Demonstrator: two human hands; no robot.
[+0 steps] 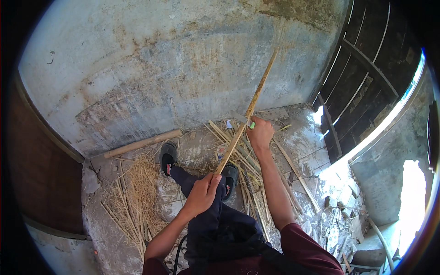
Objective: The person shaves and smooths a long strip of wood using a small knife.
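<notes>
A long, narrow bamboo strip (259, 94) slants up and away from my lap toward the wall. My left hand (204, 195) is closed around its near end, thumb along the top. Farther along, my right hand (260, 134) is closed on a knife (240, 118) with a bright green handle. The pale blade lies across the strip near its middle; whether it cuts into the bamboo I cannot tell. Below the strip, several split bamboo pieces (251, 162) lie in a loose heap on the floor beside my right shoe (230, 176).
A pile of straw-coloured shavings (143, 188) lies left of my feet. A thick bamboo pole (144, 143) rests along the foot of the stained wall (192, 68). Dark wooden boards (366, 59) stand at the right, with broken rubble (346, 201) below them. A brown panel (43, 169) stands at the left.
</notes>
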